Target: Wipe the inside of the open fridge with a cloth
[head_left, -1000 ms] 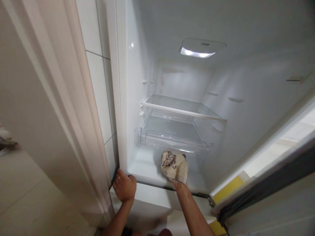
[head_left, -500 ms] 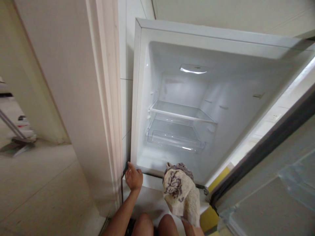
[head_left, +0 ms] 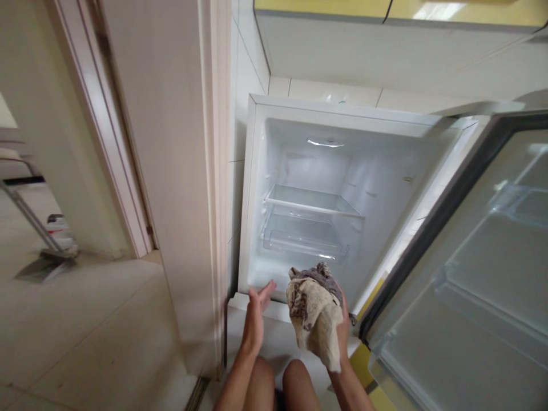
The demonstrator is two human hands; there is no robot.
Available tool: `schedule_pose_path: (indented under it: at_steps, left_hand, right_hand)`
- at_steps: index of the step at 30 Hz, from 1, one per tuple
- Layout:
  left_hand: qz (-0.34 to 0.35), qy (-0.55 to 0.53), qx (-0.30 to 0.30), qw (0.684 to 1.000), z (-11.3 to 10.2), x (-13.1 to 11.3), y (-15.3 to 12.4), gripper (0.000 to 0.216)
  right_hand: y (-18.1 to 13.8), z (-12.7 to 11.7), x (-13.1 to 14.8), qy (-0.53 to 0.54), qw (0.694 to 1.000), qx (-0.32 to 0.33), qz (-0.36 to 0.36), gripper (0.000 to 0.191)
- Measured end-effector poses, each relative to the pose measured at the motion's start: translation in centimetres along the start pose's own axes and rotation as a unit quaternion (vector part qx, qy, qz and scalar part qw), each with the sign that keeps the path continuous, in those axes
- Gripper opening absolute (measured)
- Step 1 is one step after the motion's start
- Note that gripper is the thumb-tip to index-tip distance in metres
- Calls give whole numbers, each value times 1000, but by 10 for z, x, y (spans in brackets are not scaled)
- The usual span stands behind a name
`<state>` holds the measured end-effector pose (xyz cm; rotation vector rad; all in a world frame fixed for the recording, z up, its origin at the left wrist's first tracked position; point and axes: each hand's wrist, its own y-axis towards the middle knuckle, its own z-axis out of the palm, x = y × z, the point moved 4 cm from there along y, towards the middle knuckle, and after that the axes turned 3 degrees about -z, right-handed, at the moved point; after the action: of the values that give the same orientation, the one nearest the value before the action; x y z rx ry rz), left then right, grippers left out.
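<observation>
Well, I have a bunched cloth in my right grip, just in front of the open fridge, by the lower front edge of its compartment. That grip is closed around the cloth's right side, though the folds hide most of it, so I can't say how tightly it presses. The cloth is cream with dark brown print and a greyish purple part on top, and its lower end hangs down over my wrist. My left grip has hold of nothing, its fingers stretched out and the thumb apart, at the fridge's lower left front. Inside the fridge, a glass shelf sits above a clear tray, with a lamp lit near the top. The door stands wide on the fridge's right, and a dustpan rests on the floor, well left of the fridge
</observation>
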<state>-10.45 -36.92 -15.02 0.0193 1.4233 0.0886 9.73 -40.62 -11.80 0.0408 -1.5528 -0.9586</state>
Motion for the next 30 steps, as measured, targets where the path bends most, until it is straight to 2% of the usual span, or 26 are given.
schedule_pose_path:
  at_steps: [2, 4, 8, 13, 17, 21, 23, 26, 30]
  left_hand:
    - [35, -118, 15, 992, 16, -21, -41, 90]
    - [41, -143, 1, 989, 27, -31, -73, 83]
    - [-3, -155, 67, 986, 45, -36, -99, 100]
    - [19, -169, 75, 983, 54, -66, -105, 94]
    - [-4, -255, 98, 962, 53, -92, -100, 103]
    - [-66, -344, 83, 933, 42, -102, -85, 91]
    - [-92, -368, 53, 924, 34, -105, -78, 84]
    - [-107, -374, 8, 921, 26, -112, -70, 80]
    - [-69, -351, -14, 934, 20, -123, -60, 75]
  right_hand:
    - [1, 4, 19, -13, 999, -33, 18, 61]
    - [1, 8, 41, -31, 998, -46, 3, 62]
    - [-1, 14, 72, -74, 992, -58, -81, 61]
    - [-11, 23, 97, -133, 962, -28, -235, 53]
    - [-18, 36, 117, -177, 922, 74, -337, 55]
    - [-25, 50, 133, -221, 857, 178, -431, 64]
    - [-28, 55, 136, -255, 831, 220, -444, 63]
    - [-30, 60, 136, -284, 807, 281, -434, 66]
    - [-29, 60, 140, -261, 787, 360, -428, 80]
